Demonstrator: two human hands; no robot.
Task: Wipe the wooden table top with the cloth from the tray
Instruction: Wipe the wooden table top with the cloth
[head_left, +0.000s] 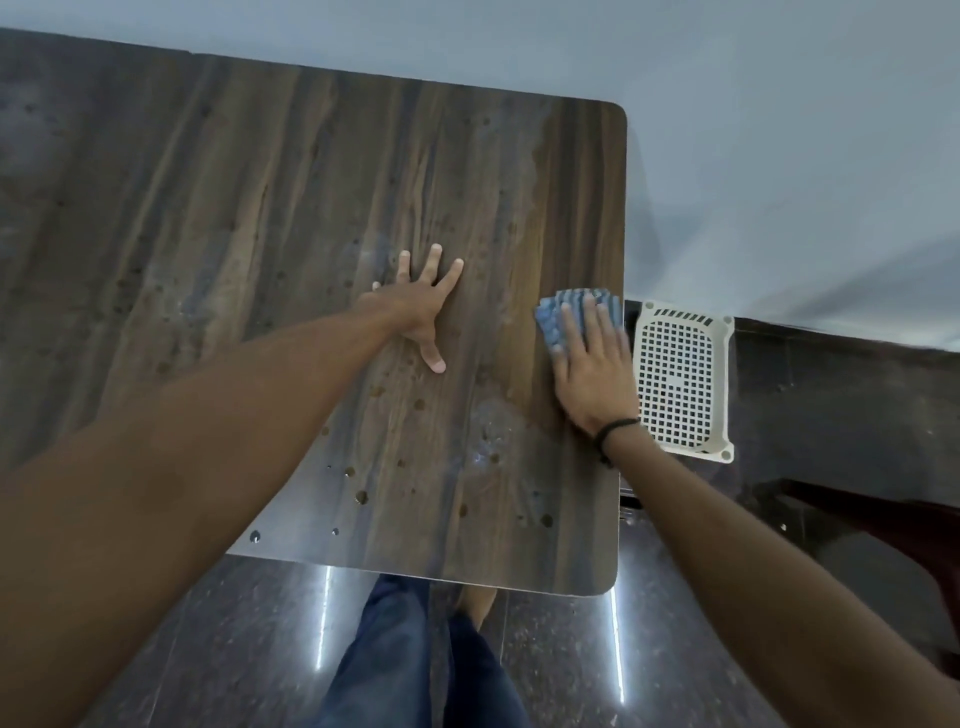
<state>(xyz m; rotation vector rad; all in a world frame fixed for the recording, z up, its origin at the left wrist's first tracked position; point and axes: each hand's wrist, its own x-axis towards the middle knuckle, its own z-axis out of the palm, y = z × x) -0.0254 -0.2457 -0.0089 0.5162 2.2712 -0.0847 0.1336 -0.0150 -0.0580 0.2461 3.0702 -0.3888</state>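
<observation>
Right grip (592, 374), fingers (590, 325) straight, flat on blue cloth (551, 323); left grip (418, 306) splayed flat on table (260, 208).

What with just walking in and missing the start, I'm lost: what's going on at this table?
A person is wiping the wooden table top. The right hand presses flat on a blue cloth near the table's right edge, while the left hand rests with fingers spread near the middle. Dark spots dot the surface closer to the person. The white perforated tray sits just off the right edge with no cloth in it.
</observation>
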